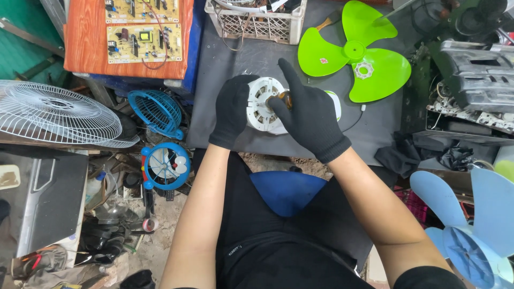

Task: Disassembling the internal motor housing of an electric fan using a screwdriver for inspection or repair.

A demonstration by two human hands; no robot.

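A round white fan motor (263, 101) with copper windings in its openings lies on the dark grey tabletop (225, 75). My left hand (233, 109), in a black glove, grips the motor's left side. My right hand (308, 115), also gloved in black, is closed on a tool with a brown handle (285, 98) held over the motor's centre, index finger pointing up. A thin cable (357, 118) runs from the motor's right side across the tabletop.
A bright green three-blade fan propeller (356, 51) lies on the table behind my hands, a white plastic crate (257, 24) beside it. Circuit boards (143, 43) rest on an orange wooden board. A white fan grille (53, 109), blue small fans (166, 163), grey housings (476, 75) and pale blue blades (476, 219) crowd around.
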